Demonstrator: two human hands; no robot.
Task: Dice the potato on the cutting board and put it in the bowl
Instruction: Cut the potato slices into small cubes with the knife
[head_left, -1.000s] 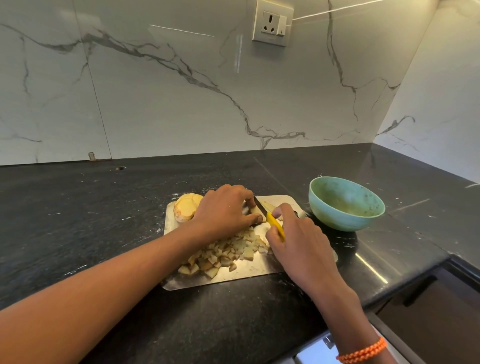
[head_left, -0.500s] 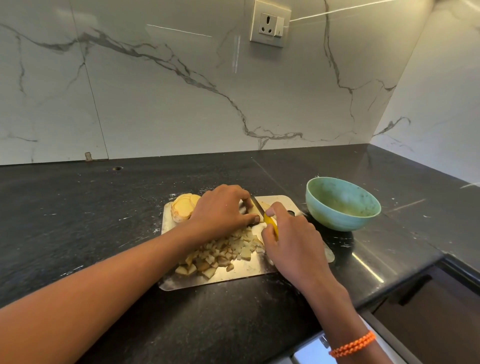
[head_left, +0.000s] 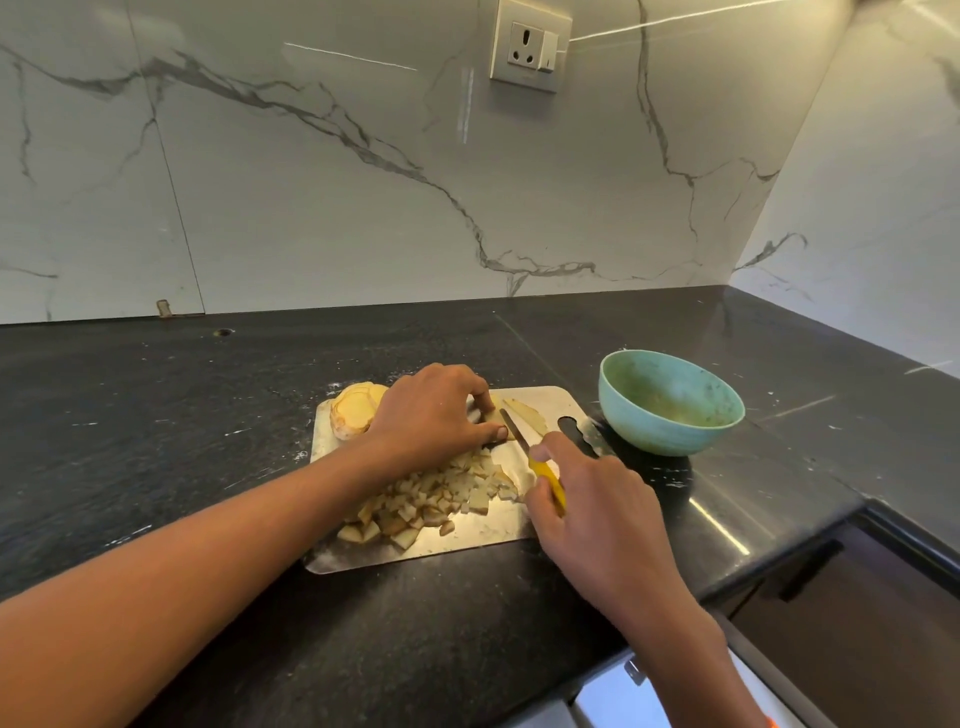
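A metal cutting board (head_left: 467, 545) lies on the black counter. A pile of diced potato (head_left: 431, 501) covers its near half. A larger uncut potato piece (head_left: 356, 410) sits at its far left corner. My left hand (head_left: 431, 415) holds down potato slices (head_left: 524, 415) with curled fingers. My right hand (head_left: 592, 514) grips a yellow-handled knife (head_left: 545, 475), whose blade tip lies beside my left fingertips. A teal bowl (head_left: 670, 402), with no potato in it, stands just right of the board.
The black stone counter (head_left: 156, 441) runs to a marble wall with a socket (head_left: 530, 47). At the right the counter edge (head_left: 779, 566) drops off above dark cabinet fronts.
My right hand has drawn back toward me and slightly right, exposing more of the blade and the yellow handle. My left hand stays on the slices.
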